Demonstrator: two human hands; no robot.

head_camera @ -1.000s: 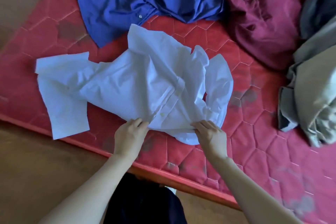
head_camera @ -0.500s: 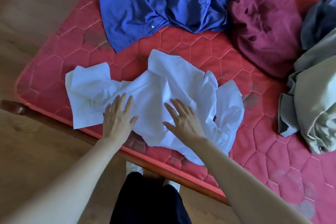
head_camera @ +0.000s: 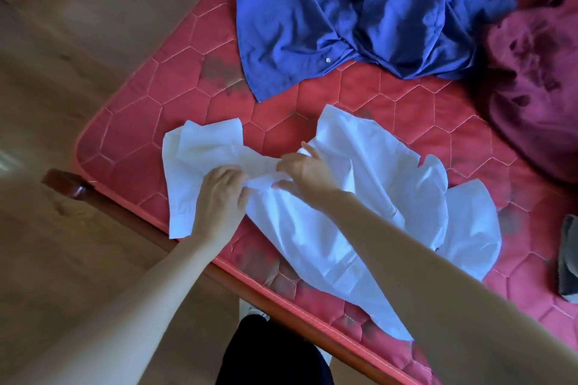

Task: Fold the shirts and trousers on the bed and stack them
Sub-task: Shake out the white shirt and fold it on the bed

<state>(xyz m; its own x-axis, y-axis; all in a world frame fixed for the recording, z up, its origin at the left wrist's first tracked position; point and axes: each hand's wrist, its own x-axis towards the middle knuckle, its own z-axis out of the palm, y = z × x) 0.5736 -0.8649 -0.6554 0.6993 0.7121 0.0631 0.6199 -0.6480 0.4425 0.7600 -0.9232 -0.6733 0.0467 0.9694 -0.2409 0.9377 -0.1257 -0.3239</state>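
Note:
A crumpled white shirt [head_camera: 369, 197] lies across the near edge of the red quilted mattress [head_camera: 194, 87], one sleeve spread out to the left. My left hand [head_camera: 220, 197] grips the cloth where that sleeve meets the body. My right hand [head_camera: 308, 167] is right beside it and pinches a fold of the same shirt; the motion blur hides how its fingers lie. A rumpled blue shirt [head_camera: 344, 31] lies farther back on the mattress. A dark red garment [head_camera: 538, 81] is heaped at the right.
A grey garment [head_camera: 567, 259] shows at the right edge. The wooden bed frame [head_camera: 62, 181] runs along the mattress's near side, with its corner at the left. Wooden floor [head_camera: 78, 40] lies to the left and below. My dark trousers [head_camera: 272, 353] are at the bottom.
My hands left the shirt's near hem, pressed flat on its body, then moved left and took hold near the left sleeve. The view swung left, pushing the right-hand clothes toward the edge.

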